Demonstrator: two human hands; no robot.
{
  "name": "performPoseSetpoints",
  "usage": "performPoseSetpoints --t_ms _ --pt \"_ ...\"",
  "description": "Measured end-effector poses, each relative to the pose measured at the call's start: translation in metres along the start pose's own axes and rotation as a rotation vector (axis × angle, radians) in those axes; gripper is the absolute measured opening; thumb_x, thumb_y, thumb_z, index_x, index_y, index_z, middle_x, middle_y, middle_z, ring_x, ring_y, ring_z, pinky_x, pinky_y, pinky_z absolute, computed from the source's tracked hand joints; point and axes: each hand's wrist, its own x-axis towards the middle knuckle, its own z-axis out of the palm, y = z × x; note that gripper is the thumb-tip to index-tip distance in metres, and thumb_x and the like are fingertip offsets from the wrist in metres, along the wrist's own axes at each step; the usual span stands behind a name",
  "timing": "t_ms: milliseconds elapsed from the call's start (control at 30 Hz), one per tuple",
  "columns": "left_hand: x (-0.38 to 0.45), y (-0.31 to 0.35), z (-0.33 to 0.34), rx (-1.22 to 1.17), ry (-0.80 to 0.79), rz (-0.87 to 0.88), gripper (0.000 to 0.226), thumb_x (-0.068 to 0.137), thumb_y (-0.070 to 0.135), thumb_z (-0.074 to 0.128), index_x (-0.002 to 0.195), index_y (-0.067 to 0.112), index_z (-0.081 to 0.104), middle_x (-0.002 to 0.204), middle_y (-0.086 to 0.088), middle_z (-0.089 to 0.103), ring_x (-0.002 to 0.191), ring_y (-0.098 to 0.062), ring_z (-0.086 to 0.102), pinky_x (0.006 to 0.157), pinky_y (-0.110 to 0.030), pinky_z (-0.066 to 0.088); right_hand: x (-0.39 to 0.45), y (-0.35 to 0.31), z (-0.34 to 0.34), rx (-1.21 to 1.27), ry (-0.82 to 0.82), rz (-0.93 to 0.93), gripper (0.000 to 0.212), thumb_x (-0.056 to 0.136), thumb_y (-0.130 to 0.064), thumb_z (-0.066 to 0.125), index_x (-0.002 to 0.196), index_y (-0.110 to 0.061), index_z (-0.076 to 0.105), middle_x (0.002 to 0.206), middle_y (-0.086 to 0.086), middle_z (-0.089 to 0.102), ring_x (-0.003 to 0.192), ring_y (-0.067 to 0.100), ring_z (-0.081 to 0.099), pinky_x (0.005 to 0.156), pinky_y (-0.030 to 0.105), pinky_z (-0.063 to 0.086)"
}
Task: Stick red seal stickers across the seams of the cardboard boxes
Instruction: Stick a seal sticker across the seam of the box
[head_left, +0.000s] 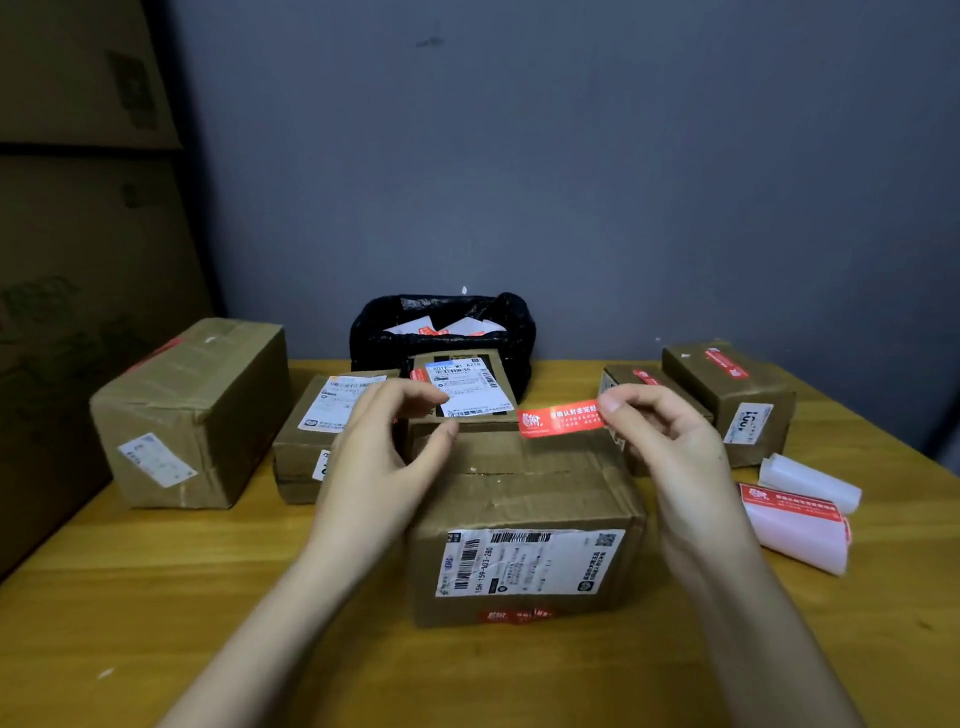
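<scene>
Above the middle of the table (156, 597), over the nearest cardboard box (524, 525): one red seal sticker (561, 417), long axis level and running left to right, free end pointing toward the left hand (384, 462), right end pinched in the grip of the right hand (670, 447). Left grip apart, thumb and fingers curved, clamped on nothing. Six cardboard boxes counted on the table, three toward the far left edge and centre, two by the far right corner; beside them, near the right edge, a roll of stickers (795, 519).
</scene>
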Motion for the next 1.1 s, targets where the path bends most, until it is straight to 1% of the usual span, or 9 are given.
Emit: performPoseSetpoints --t_ms 67,233,400,533,633,700,900,1000,1100 --pt "0.002 0.019 -0.002 -0.113 -0.044 -0.017 0.004 0.088 0.028 0.065 0.089 0.024 0.064 0.089 0.013 0.065 0.089 0.0 0.059 0.079 -0.01 0.043 0.001 -0.002 0.001 -0.059 -0.014 -0.054 0.006 0.086 -0.015 0.066 0.089 -0.018 0.069 0.08 -0.012 0.07 0.08 -0.001 0.064 0.069 0.015 0.05" --pt "0.008 0.04 0.008 -0.27 -0.166 -0.143 0.034 0.077 0.058 0.063 0.084 0.025 0.065 0.08 0.01 0.066 0.08 -0.001 0.061 0.071 -0.011 0.045 -0.001 -0.006 0.006 -0.075 -0.043 -0.114 0.008 0.086 -0.016 0.066 0.087 -0.023 0.068 0.083 -0.012 0.068 0.088 0.005 0.064 0.08 0.031 0.053" --pt "0.012 0.046 0.012 -0.266 -0.157 -0.149 0.009 0.087 0.016 0.065 0.078 0.012 0.065 0.073 0.009 0.062 0.071 0.001 0.055 0.065 -0.005 0.042 -0.004 -0.007 0.007 -0.066 -0.084 -0.111 0.006 0.086 -0.015 0.066 0.088 -0.021 0.068 0.082 -0.011 0.068 0.088 0.008 0.064 0.082 0.033 0.053" --pt "0.012 0.046 0.011 -0.22 -0.148 -0.156 0.013 0.088 0.014 0.064 0.075 0.013 0.064 0.073 0.005 0.062 0.072 -0.005 0.056 0.066 -0.01 0.043 -0.003 -0.003 0.007 -0.12 -0.029 -0.14 0.004 0.084 -0.017 0.068 0.086 -0.021 0.07 0.085 -0.008 0.069 0.088 0.009 0.064 0.08 0.03 0.054" --pt "0.012 0.039 0.014 -0.127 -0.121 -0.199 0.02 0.08 0.039 0.062 0.074 0.02 0.063 0.076 0.006 0.063 0.076 -0.009 0.059 0.075 -0.029 0.047 -0.001 0.003 0.01 -0.284 0.032 -0.264 0.009 0.083 -0.014 0.071 0.08 -0.022 0.069 0.078 -0.012 0.067 0.075 -0.001 0.059 0.069 0.014 0.048" --pt "0.011 0.037 0.014 -0.051 -0.098 -0.221 0.026 0.075 0.049 0.054 0.074 0.023 0.06 0.076 0.014 0.063 0.074 -0.006 0.058 0.081 -0.038 0.049 0.0 0.006 0.012 -0.395 0.063 -0.312 0.011 0.083 -0.016 0.073 0.077 -0.024 0.069 0.072 -0.013 0.065 0.071 -0.001 0.058 0.066 0.014 0.047" --pt "0.001 0.038 0.013 0.35 -0.07 -0.166 0.03 0.09 0.045 0.052 0.068 0.026 0.047 0.074 0.013 0.054 0.079 -0.01 0.05 0.089 -0.034 0.032 0.001 0.012 0.009 -0.656 0.05 -0.246 0.013 0.079 -0.036 0.072 0.07 -0.03 0.066 0.071 -0.019 0.064 0.071 0.002 0.057 0.087 0.048 0.048" --pt "-0.002 0.037 0.015 0.595 -0.112 -0.125 0.026 0.091 0.05 0.046 0.075 0.03 0.05 0.093 0.012 0.053 0.101 -0.015 0.049 0.089 -0.035 0.028 -0.001 0.014 0.01 -0.847 0.059 -0.23 0.017 0.083 -0.042 0.068 0.073 -0.029 0.064 0.074 -0.017 0.061 0.083 0.005 0.053 0.088 0.034 0.035" --pt "-0.003 0.038 0.018 0.744 -0.151 -0.103 0.028 0.092 0.052 0.042 0.089 0.029 0.057 0.103 0.007 0.054 0.108 -0.018 0.048 0.093 -0.037 0.028 -0.004 0.013 0.013 -1.015 0.066 -0.234 0.017 0.086 -0.045 0.063 0.077 -0.032 0.063 0.086 -0.018 0.061 0.092 0.006 0.041 0.072 0.027 0.014"
